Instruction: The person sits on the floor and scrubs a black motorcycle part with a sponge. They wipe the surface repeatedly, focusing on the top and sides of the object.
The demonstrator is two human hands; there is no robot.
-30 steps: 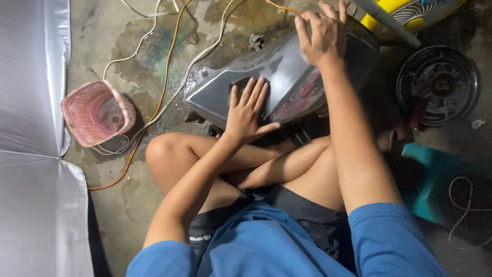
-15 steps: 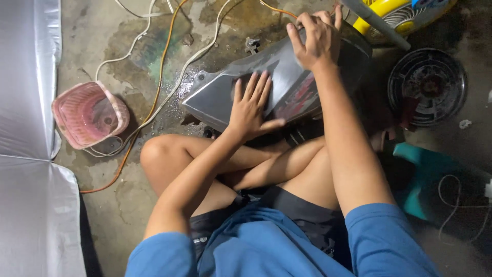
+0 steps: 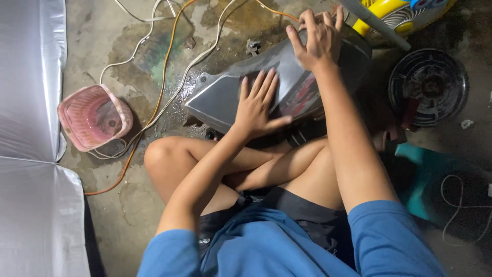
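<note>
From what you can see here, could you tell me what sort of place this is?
Probably an informal repair workshop on a stained concrete floor: loose cables trail across it, a round fan part lies nearby, and both hands rest on a dark panel.

Dim, uneven light; bright glare off the silvery reflective sheet [image 3: 28,138] along the left edge. Deep shadow at right. Slight softness, mild wide-angle bending at corners.

One head-worn camera looks steeply down, close over the seated person's lap and concrete floor [image 3: 128,215].
</note>
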